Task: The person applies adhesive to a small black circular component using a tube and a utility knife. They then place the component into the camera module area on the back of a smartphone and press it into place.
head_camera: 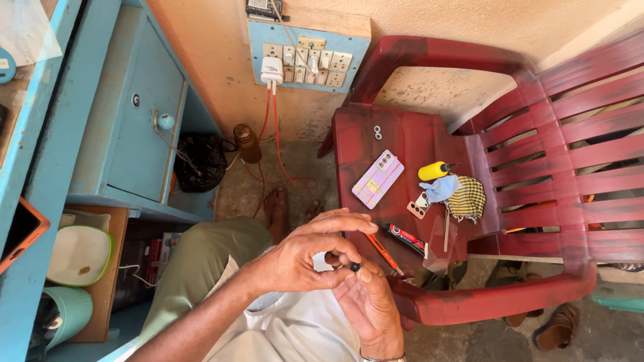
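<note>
Head view: left hand (302,258) has its fingertips pinched on a tiny dark part (355,267), held right over the upturned right hand (369,305), whose fingers are loosely curled under it. At about 1 o'clock from the hands, a red plastic chair (469,134) holds a phone (378,179), a yellow bottle (433,170) and an orange screwdriver (384,253)

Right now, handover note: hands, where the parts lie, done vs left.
Left hand: fingers pinch a small dark part over the lap.
Right hand: open, palm up, just below that part, holding nothing that shows.
On the red chair: phone back up, camera piece, yellow bottle, blue cloth, black tube, orange tool.
Done: the small part is in hand.
Left: phone lies untouched; where the part belongs cannot be told.
</note>
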